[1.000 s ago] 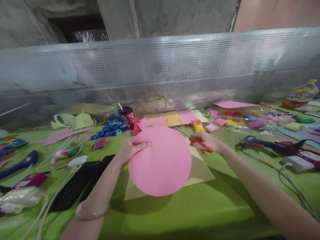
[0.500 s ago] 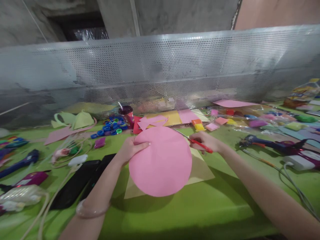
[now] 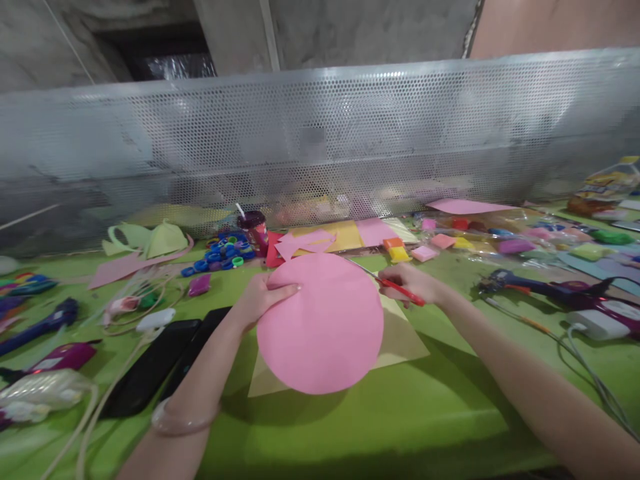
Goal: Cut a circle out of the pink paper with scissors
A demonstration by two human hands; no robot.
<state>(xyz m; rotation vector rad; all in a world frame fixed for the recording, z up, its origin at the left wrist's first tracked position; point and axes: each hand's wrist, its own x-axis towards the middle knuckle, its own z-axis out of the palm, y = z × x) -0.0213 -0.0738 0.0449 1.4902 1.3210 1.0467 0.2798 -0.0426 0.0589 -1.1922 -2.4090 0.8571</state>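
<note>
A round pink paper disc (image 3: 320,333) is held up over the table by my left hand (image 3: 263,300), whose thumb lies on its face while the fingers go behind it. My right hand (image 3: 407,280) is closed around the red handles of a pair of scissors (image 3: 400,291). The blades point left and reach to the disc's upper right edge, partly behind the paper. Under the disc lies a pale yellow sheet (image 3: 405,340) on the green table cover (image 3: 380,433).
Black slabs (image 3: 150,373) and cables lie left. Behind are blue rings (image 3: 220,252), a dark cup with a straw (image 3: 254,230), paper scraps (image 3: 307,243) and small colored packets (image 3: 397,252). A purple device (image 3: 605,307) lies right. A perforated metal panel (image 3: 320,147) borders the back.
Almost nothing differs. The pink disc's left edge has shifted very slightly; both hands and the scissors stay in place.
</note>
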